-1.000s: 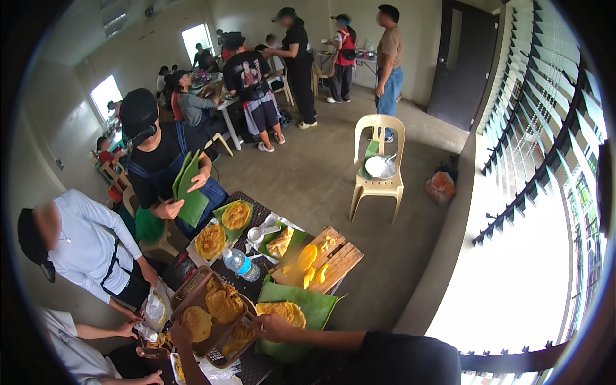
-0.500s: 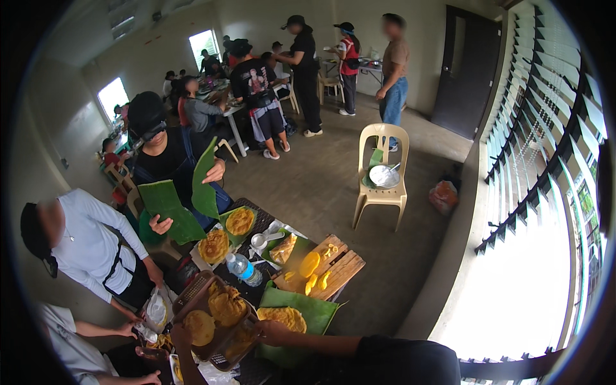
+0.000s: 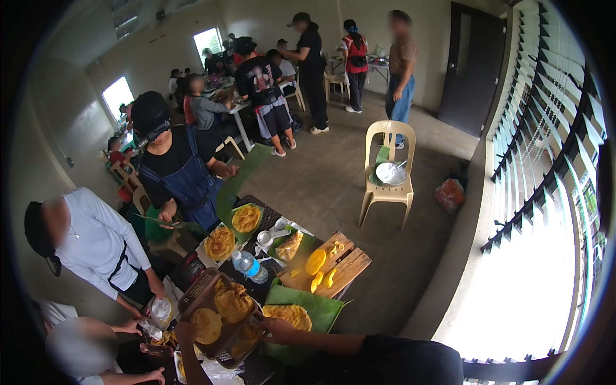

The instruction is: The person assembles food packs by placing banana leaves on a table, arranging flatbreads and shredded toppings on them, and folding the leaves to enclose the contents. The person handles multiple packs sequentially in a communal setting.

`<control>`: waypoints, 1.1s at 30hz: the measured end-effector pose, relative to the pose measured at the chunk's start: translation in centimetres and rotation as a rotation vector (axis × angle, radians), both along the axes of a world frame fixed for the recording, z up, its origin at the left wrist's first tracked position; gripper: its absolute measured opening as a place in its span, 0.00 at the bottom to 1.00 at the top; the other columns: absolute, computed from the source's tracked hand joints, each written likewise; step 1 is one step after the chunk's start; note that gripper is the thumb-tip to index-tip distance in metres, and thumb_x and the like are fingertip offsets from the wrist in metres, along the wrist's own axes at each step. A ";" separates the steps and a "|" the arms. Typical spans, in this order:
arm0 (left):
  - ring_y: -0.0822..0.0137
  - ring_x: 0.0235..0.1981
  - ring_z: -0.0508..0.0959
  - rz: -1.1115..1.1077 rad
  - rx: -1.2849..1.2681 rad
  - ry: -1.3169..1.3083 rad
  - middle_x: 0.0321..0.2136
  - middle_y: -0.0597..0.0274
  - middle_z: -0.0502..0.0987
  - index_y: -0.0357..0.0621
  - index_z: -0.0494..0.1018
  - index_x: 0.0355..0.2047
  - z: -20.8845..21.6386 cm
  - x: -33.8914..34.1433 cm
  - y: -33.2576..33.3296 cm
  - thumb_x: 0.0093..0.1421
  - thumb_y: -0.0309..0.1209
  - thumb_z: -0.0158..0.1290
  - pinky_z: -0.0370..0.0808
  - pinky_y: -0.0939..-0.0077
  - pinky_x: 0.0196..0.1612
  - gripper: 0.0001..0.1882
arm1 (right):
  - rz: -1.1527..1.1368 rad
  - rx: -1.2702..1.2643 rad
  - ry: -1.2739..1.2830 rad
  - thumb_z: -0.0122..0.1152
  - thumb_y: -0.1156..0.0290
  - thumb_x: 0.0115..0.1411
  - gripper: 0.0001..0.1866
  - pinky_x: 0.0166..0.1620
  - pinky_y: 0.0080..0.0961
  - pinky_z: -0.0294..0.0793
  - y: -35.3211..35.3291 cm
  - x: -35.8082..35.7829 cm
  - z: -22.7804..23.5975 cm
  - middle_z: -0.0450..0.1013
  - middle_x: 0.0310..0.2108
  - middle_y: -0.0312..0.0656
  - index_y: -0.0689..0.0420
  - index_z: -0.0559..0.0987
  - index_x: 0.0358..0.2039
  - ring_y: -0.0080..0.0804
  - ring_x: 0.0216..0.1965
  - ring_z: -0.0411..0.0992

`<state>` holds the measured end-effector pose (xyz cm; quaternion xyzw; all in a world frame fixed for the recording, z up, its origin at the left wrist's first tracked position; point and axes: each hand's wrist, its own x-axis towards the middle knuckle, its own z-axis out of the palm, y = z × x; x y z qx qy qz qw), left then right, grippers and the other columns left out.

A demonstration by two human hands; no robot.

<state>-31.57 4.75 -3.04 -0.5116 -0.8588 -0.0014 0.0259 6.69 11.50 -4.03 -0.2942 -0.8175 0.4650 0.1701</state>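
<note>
A brown plastic basket (image 3: 200, 289) is tilted over the near end of the table, with my two hands at opposite sides. My left hand (image 3: 186, 333) closes on its near-left rim, beside a round flat fritter (image 3: 206, 325). At the right edge my right hand (image 3: 278, 329) grips the basket, its fingertips partly hidden. Folded golden fritters (image 3: 232, 301) lie inside, along with the round one. Just beyond my right hand, another flat fritter (image 3: 289, 316) rests on a green banana leaf (image 3: 327, 309).
A wooden board (image 3: 346, 263) bears cut yellow fruit (image 3: 316, 262). Near it stand a water bottle (image 3: 249, 266) and a white cup (image 3: 265, 238). Co-workers crowd the left, one holding banana leaves (image 3: 240, 183). A beige chair (image 3: 390, 192) holding a bowl (image 3: 390, 173) stands beyond.
The co-worker across the table has lowered and turned the banana leaves. Another person's head has leaned into the lower left. My hands keep their hold on the basket; the view has shifted slightly.
</note>
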 end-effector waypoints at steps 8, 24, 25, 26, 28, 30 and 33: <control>0.59 0.17 0.77 -0.393 0.046 0.392 0.14 0.59 0.74 0.46 0.74 0.20 -2.5 -1.9 0.1 0.58 0.40 0.49 0.73 0.64 0.19 0.15 | -0.101 0.174 0.128 0.58 0.69 0.45 0.29 0.40 0.43 0.75 -0.2 -1.4 -5.0 0.75 0.35 0.49 0.46 0.71 0.52 0.51 0.34 0.75; 0.52 0.37 0.78 -0.001 0.439 -0.345 0.37 0.49 0.76 0.38 0.74 0.41 3.6 5.7 -1.1 0.56 0.33 0.52 0.74 0.61 0.38 0.15 | -0.097 -0.029 0.114 0.65 0.66 0.49 0.15 0.40 0.32 0.75 0.5 0.3 1.6 0.74 0.35 0.44 0.56 0.77 0.38 0.37 0.36 0.75; 0.55 0.38 0.78 -0.026 0.579 -0.508 0.40 0.51 0.76 0.38 0.73 0.45 2.9 4.9 -0.9 0.58 0.35 0.53 0.75 0.63 0.39 0.18 | -0.125 -0.053 0.137 0.65 0.66 0.50 0.15 0.39 0.30 0.75 0.8 0.2 2.0 0.75 0.34 0.43 0.57 0.77 0.37 0.35 0.35 0.75; 0.56 0.41 0.77 0.124 0.630 -0.792 0.42 0.52 0.76 0.39 0.69 0.50 4.5 6.5 1.7 0.60 0.41 0.50 0.73 0.63 0.44 0.22 | -0.184 -0.073 0.145 0.65 0.66 0.50 0.14 0.39 0.28 0.75 1.7 0.6 2.0 0.75 0.33 0.43 0.58 0.77 0.37 0.34 0.34 0.75; 0.56 0.47 0.74 0.303 0.743 -1.290 0.48 0.51 0.72 0.43 0.60 0.59 8.4 9.3 5.8 0.63 0.50 0.45 0.69 0.60 0.52 0.31 | -0.258 -0.165 0.208 0.64 0.66 0.52 0.16 0.38 0.24 0.74 3.4 0.8 1.5 0.76 0.32 0.42 0.60 0.76 0.39 0.31 0.33 0.76; 0.54 0.53 0.70 0.291 0.820 -1.624 0.53 0.49 0.67 0.49 0.50 0.64 9.5 10.2 8.6 0.63 0.56 0.41 0.66 0.58 0.56 0.36 | -0.316 -0.341 0.341 0.64 0.65 0.53 0.18 0.37 0.22 0.73 5.6 0.5 1.3 0.76 0.33 0.42 0.60 0.75 0.42 0.29 0.34 0.76; 0.51 0.56 0.66 0.243 0.863 -1.919 0.58 0.45 0.60 0.53 0.43 0.66 10.2 12.0 11.5 0.61 0.60 0.40 0.63 0.55 0.58 0.41 | -0.376 -0.801 0.566 0.59 0.51 0.56 0.34 0.48 0.31 0.69 8.2 0.7 3.3 0.69 0.52 0.47 0.57 0.63 0.57 0.34 0.47 0.71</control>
